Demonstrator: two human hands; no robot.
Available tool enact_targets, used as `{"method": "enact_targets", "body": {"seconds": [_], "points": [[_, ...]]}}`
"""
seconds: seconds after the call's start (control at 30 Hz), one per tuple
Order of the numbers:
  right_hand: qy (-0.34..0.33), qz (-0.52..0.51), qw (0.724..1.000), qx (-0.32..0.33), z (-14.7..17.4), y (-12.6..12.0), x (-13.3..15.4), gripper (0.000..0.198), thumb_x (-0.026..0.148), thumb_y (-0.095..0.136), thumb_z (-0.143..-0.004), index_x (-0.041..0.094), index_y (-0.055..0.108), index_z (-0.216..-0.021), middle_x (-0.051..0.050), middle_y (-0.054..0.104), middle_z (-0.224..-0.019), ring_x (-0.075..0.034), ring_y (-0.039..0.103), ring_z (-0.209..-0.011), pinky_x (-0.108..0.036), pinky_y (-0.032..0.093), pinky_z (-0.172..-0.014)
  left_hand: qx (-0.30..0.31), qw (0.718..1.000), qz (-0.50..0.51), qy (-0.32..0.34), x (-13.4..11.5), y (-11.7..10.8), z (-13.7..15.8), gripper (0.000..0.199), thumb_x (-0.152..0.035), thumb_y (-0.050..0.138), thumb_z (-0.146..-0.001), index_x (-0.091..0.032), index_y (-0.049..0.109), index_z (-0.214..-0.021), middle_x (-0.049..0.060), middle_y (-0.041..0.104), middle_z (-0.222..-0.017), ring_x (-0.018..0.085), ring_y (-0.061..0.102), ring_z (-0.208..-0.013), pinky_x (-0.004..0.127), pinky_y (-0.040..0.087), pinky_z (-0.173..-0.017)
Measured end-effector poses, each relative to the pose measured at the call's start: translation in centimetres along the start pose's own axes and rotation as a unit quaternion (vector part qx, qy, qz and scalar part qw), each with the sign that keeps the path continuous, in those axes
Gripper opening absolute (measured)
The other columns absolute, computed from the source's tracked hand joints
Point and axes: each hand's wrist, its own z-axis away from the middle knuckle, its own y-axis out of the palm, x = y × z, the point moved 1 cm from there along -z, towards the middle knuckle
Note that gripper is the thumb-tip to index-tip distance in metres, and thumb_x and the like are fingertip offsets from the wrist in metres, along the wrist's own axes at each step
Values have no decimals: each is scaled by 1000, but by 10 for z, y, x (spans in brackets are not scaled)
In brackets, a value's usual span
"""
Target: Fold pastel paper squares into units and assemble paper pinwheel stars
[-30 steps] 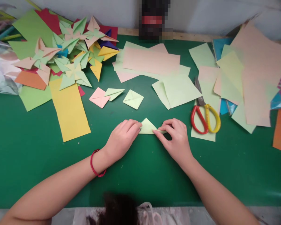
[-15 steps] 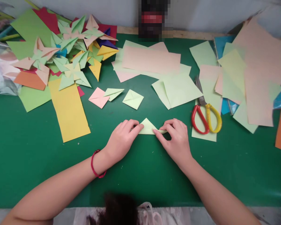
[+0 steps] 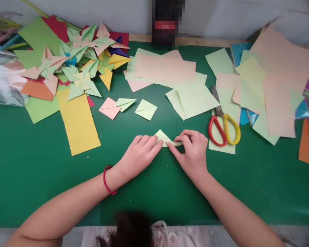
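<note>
Right in front of me, the triangle (image 3: 163, 137) of pale green paper lies on the bench (image 3: 41, 164), near the middle of the head view, between the two hands; its peak points away from me and its long edge toward me. My left hand (image 3: 139, 155) grasps the left end, fingers and thumb over the paper and hiding that corner; my right hand (image 3: 192, 148) pinches the right end, where a narrow flap curls between thumb and fingers.

Just beyond it I see three folded pieces: a pink square (image 3: 110, 108), a green kite (image 3: 126, 104) whose left tip meets the square, and, apart from these, a green square (image 3: 146, 109).

To the right are the scissors (image 3: 219, 110), with one red and one yellow handle, resting partly over pale paper; green sheets (image 3: 199, 100) and pink sheets (image 3: 164, 67) overlap farther back; more paper (image 3: 280, 85) spreads at the far right. On the left lie a yellow strip (image 3: 79, 123) and, behind it, a heap of folded stars (image 3: 82, 81); a clear bag (image 3: 5, 82) sits at the left edge; a red bracelet (image 3: 105, 178) rings the left wrist.
</note>
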Motion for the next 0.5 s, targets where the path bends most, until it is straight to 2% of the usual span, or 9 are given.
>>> {"method": "enact_targets", "body": {"seconds": [0.13,0.27,0.37,0.5], "points": [[-7,38,999,-23,1,-1,2,14,35,55,-81,22,59,-85,-7,53,-93,-19,48,-79,-36,32,-74,19,1000,-14,-7,-3,0,0,26,-10,36,-88,-14,50,-109,9,59,-101,18,53,-83,32,36,-74],[-30,40,999,-10,2,0,6,9,30,56,-80,23,59,-75,-5,55,-91,-18,48,-79,-37,33,-77,-9,1000,-11,-27,-5,5,-2,22,-14,36,-89,-16,53,-104,6,58,-96,17,52,-82,33,34,-76],[-50,32,998,-15,2,2,9,10,29,56,-79,22,56,-71,-6,56,-99,-22,49,-95,-43,33,-87,-32,998,-2,-47,-6,9,-6,19,-19,36,-90,-16,55,-95,6,57,-88,17,51,-76,33,34,-73],[-64,6,998,-19,1,6,12,14,34,54,-78,21,51,-72,-10,48,-124,-28,39,-120,-51,25,-101,-57,996,-4,-73,-9,11,-12,20,-23,37,-90,-17,56,-88,6,55,-84,19,50,-76,34,33,-71]]}}
